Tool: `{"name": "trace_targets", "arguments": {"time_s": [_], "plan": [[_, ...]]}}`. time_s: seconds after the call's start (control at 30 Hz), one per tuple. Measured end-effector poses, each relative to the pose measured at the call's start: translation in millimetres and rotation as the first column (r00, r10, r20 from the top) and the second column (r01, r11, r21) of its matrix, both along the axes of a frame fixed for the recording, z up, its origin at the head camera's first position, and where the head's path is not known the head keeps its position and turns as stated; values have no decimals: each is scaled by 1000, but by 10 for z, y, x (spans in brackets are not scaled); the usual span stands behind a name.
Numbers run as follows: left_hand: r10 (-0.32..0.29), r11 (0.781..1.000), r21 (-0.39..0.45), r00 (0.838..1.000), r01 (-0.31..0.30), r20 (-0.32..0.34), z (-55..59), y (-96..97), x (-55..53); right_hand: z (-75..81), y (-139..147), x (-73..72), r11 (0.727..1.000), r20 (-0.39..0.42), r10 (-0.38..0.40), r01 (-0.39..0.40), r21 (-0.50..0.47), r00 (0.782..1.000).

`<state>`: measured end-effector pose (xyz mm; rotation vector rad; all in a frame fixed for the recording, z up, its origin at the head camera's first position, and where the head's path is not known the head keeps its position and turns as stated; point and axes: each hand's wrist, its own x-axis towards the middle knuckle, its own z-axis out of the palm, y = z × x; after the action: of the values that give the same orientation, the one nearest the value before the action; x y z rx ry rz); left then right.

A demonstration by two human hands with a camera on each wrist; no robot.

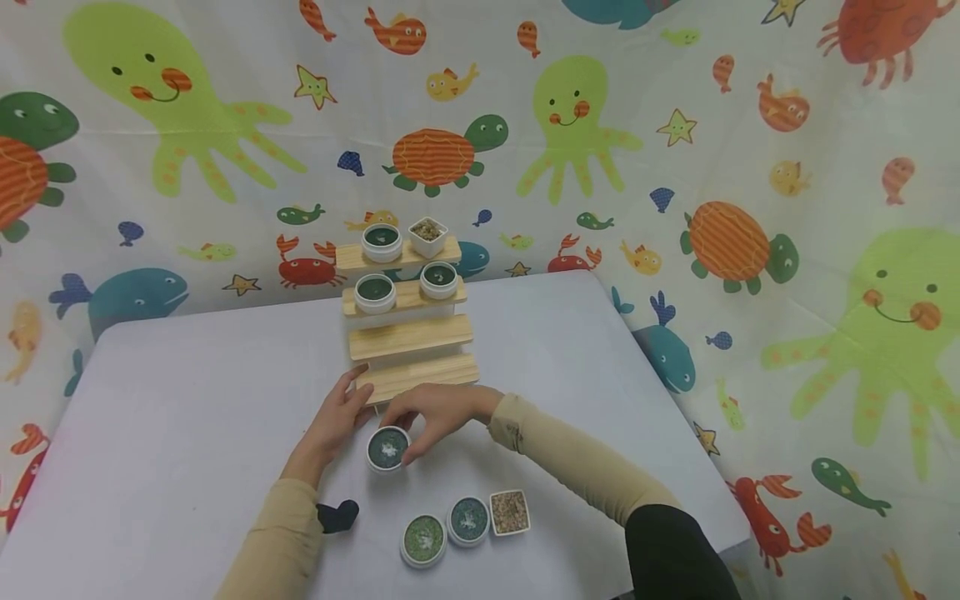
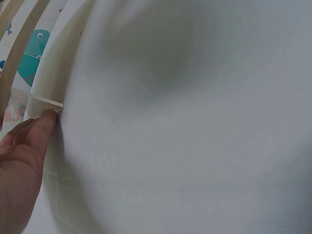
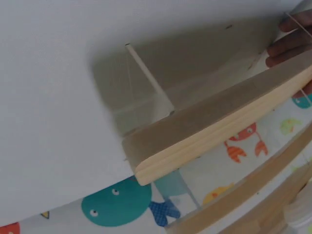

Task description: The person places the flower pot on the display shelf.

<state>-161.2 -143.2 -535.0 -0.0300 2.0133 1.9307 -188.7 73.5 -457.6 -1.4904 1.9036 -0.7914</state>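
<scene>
My right hand (image 1: pixel 442 412) pinches a small round white bowl (image 1: pixel 372 461) with dark, blue-green contents, thumb and fingers at its rim. The bowl is just in front of a tiered stand (image 1: pixel 420 377) with wooden planks and clear side panels. My left hand (image 1: pixel 337 421) holds the left end of the stand's lowest plank; in the left wrist view its fingers (image 2: pixel 46 124) reach along the side panel. The right wrist view shows the underside of a plank (image 3: pixel 204 122), with fingers (image 3: pixel 287 46) of the left hand beyond it. The pinched bowl is outside both wrist views.
On the stand's top tier are a round bowl (image 1: pixel 382 254) and a square bowl (image 1: pixel 429 243); two round bowls (image 1: pixel 375 307) (image 1: pixel 439 292) sit one tier lower. Nearer me stand a green-filled bowl (image 1: pixel 423 563), a dark-filled bowl (image 1: pixel 469 542) and a square bowl (image 1: pixel 511 530) of brown bits.
</scene>
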Motion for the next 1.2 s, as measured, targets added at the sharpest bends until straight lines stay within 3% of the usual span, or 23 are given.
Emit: {"name": "trace_targets", "arguments": {"time_s": [0.5,0.67,0.8,1.0,1.2], "plan": [[1,1000,-1,1000,-1,-3,-39,-16,0,84,153,-245,978,-43,-210,209,-26,977],[-3,1000,6,1000,3,4,-13,-15,-1,141,156,-341,953,-63,-303,301,-40,951],[-6,999,32,1000,5,2,15,-16,-1,225,169,-390,902,-77,-431,428,-53,899],[-6,1000,30,1000,6,4,38,-13,-10,280,176,-455,781,-108,-624,623,-50,774],[-6,999,46,1000,6,15,25,3,-1,259,160,-465,695,-81,-719,711,-106,690]]}}
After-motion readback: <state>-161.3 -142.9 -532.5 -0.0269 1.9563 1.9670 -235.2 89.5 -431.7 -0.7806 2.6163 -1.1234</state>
